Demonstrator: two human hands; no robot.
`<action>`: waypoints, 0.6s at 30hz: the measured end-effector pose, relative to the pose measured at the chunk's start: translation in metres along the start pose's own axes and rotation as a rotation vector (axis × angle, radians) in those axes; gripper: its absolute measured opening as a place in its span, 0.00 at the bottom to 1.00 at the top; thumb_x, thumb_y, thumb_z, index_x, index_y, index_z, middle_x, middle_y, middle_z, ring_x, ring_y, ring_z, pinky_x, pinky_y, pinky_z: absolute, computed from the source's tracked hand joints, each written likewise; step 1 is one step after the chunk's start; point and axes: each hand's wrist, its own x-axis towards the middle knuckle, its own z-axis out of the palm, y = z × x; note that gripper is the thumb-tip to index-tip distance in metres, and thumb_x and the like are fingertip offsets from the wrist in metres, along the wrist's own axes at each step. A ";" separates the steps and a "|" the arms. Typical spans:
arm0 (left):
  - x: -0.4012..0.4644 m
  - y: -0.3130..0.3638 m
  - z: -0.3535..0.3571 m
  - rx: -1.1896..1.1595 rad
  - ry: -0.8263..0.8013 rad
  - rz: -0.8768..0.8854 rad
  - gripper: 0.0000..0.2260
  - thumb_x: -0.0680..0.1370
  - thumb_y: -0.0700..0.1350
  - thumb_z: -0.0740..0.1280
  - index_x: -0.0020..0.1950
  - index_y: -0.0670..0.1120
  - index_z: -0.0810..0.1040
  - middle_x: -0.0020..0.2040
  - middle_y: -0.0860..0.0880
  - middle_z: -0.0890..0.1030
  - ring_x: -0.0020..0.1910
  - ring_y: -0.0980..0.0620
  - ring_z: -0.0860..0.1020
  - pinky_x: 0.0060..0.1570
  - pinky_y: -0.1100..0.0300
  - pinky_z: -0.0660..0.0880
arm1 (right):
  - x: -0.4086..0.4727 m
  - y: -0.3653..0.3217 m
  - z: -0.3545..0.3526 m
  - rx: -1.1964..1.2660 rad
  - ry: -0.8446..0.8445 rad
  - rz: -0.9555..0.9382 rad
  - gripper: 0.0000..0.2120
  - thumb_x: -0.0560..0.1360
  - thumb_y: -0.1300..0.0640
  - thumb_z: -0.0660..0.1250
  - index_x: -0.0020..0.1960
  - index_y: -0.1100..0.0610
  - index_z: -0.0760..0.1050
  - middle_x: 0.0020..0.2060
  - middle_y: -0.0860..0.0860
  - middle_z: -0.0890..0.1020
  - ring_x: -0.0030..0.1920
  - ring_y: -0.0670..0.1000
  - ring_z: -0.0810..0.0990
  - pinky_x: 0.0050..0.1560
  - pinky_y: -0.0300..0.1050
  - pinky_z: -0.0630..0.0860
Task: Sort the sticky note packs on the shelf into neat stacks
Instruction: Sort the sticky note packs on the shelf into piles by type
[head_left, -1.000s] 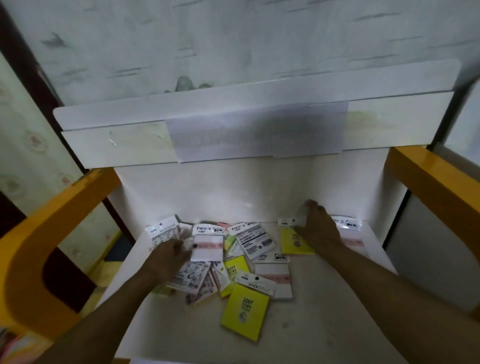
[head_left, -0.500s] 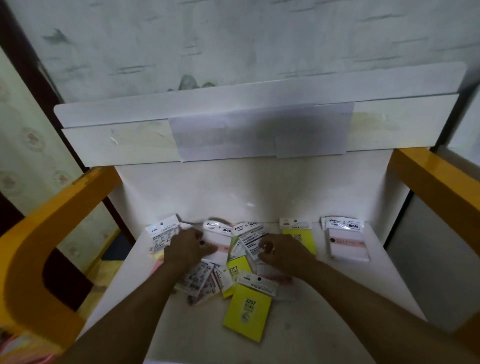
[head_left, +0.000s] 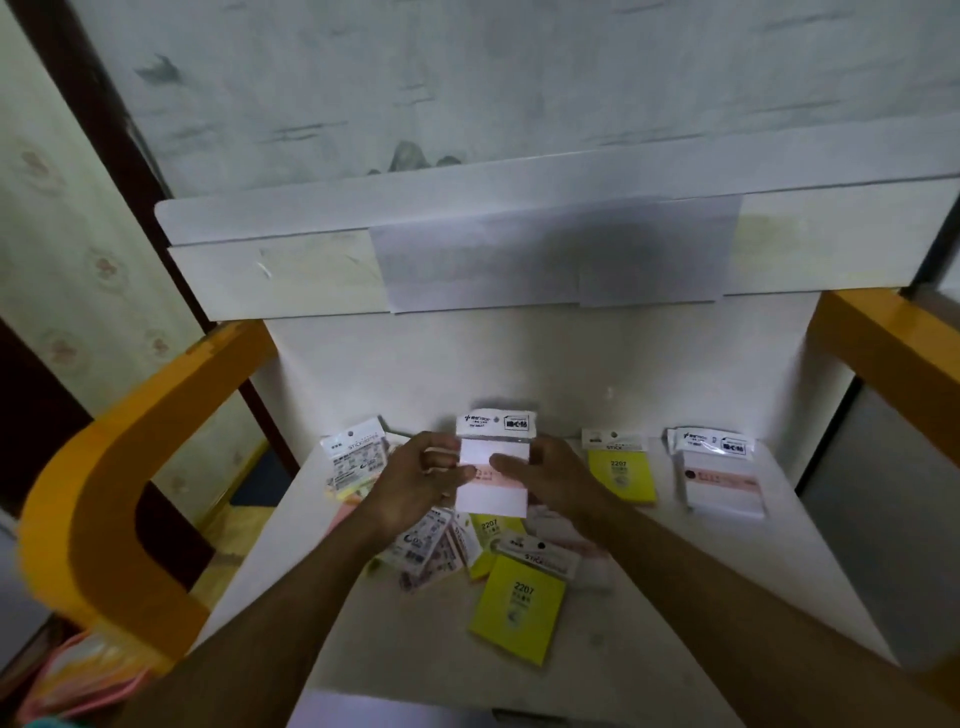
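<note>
I hold a white and pink sticky note pack (head_left: 493, 491) upright above the shelf, my left hand (head_left: 415, 480) gripping its left edge and my right hand (head_left: 550, 480) its right edge. Under my hands lies a loose jumble of packs (head_left: 441, 551), with a yellow pack (head_left: 519, 605) nearest me. At the back right sits a yellow stack (head_left: 621, 475) and, farther right, a white and pink stack (head_left: 719, 480). One more pack (head_left: 356, 457) lies at the back left.
The white shelf board (head_left: 675, 597) has a white back wall and a white upper shelf (head_left: 519, 249) overhanging it. Orange frame rails (head_left: 104, 493) flank both sides. Coloured items (head_left: 78, 680) lie on the floor at lower left.
Both hands were down on the jumbled packs; they have lifted a white and pink pack out of the pile and now hold it up between them.
</note>
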 end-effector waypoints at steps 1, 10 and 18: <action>-0.002 -0.001 0.000 0.002 -0.009 -0.004 0.09 0.76 0.37 0.69 0.55 0.40 0.75 0.42 0.47 0.80 0.35 0.53 0.79 0.31 0.63 0.75 | -0.001 -0.002 0.000 -0.005 0.027 -0.012 0.15 0.73 0.52 0.71 0.59 0.53 0.79 0.52 0.52 0.85 0.48 0.51 0.85 0.52 0.54 0.82; -0.025 -0.032 -0.029 1.288 0.074 0.011 0.43 0.61 0.78 0.54 0.71 0.56 0.64 0.70 0.45 0.65 0.68 0.42 0.65 0.64 0.48 0.68 | -0.009 0.014 -0.028 -0.042 0.136 0.001 0.13 0.72 0.53 0.72 0.56 0.52 0.80 0.50 0.51 0.85 0.49 0.52 0.84 0.54 0.57 0.81; -0.026 -0.043 -0.014 1.135 0.176 -0.191 0.47 0.63 0.68 0.72 0.74 0.52 0.54 0.69 0.40 0.63 0.68 0.36 0.65 0.64 0.46 0.67 | -0.026 0.017 -0.041 -0.010 0.104 0.045 0.04 0.73 0.58 0.69 0.47 0.50 0.78 0.46 0.50 0.84 0.48 0.52 0.83 0.51 0.53 0.81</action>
